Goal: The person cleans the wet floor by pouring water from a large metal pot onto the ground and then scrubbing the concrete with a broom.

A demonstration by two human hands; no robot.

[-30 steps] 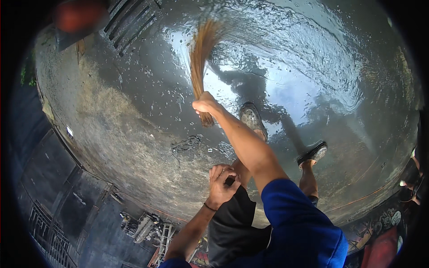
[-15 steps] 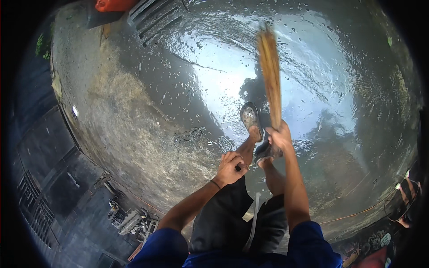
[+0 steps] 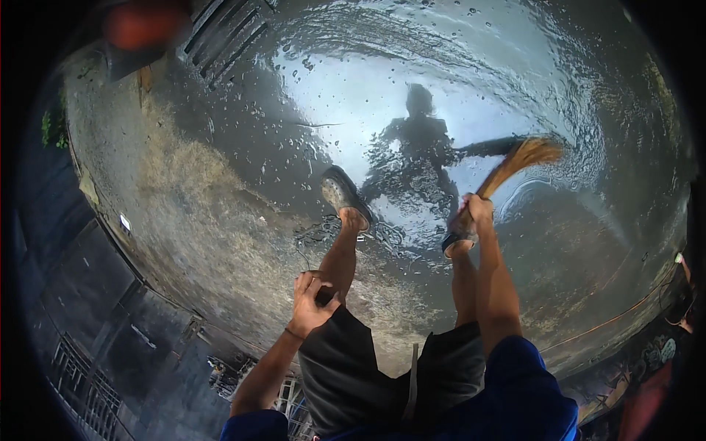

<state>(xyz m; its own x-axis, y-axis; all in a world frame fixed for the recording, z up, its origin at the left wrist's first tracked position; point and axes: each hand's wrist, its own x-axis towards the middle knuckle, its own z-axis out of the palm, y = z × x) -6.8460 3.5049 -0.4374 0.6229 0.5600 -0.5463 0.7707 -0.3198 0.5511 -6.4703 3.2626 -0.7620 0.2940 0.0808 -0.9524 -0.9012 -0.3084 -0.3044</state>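
My right hand (image 3: 480, 209) is closed around the bound handle end of a short, straw-coloured broom (image 3: 511, 163). Its bristles reach forward and bend to the right, with their splayed tips at the wet floor (image 3: 412, 66). My left hand (image 3: 312, 303) is beside my left knee, fingers curled toward the thumb. Something dark shows between them, too unclear to name. Below the hands, my feet stand apart in clogs; the left clog (image 3: 340, 189) is in full sight, while the right one (image 3: 457, 239) is partly hidden by my right hand and the broom.
Water with ripples and bubbles covers the far and right floor; rough, drier concrete (image 3: 191, 184) lies left. A slatted grate (image 3: 224, 40) and a blurred red object (image 3: 145, 26) are at the far left. An orange cord (image 3: 599, 332) runs along the right edge.
The broom has swung from pointing straight ahead to bending rightward. My left hand has shifted left and slightly nearer along with my left leg, and my feet are wider apart.
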